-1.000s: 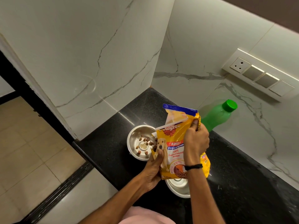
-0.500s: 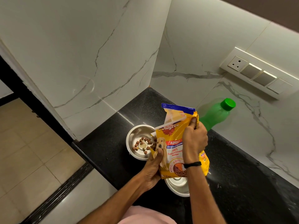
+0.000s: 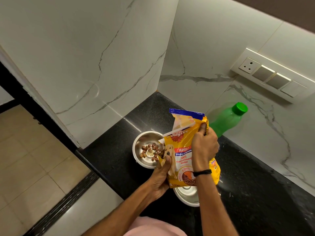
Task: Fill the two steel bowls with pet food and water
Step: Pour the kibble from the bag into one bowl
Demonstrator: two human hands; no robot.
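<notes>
Now both hands clamp the floppy food bag [image 3: 185, 150] beside the far bowl [image 3: 146, 149]; right hand [image 3: 204, 147] pinches its top, left hand [image 3: 162, 174] props its base.

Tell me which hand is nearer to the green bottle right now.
Right. The right hand grips the food bag's upper edge, just in front of the green bottle. The left hand holds the bag's lower side, by the bowl with kibble.

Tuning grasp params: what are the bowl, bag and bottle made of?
Bowl: polished steel, mirror-like glare on its wall. Bag: glossy printed plastic film, probably laminate; it creases under the left hand and right hand. Bottle: translucent green plastic, with an opaque green cap.
</notes>
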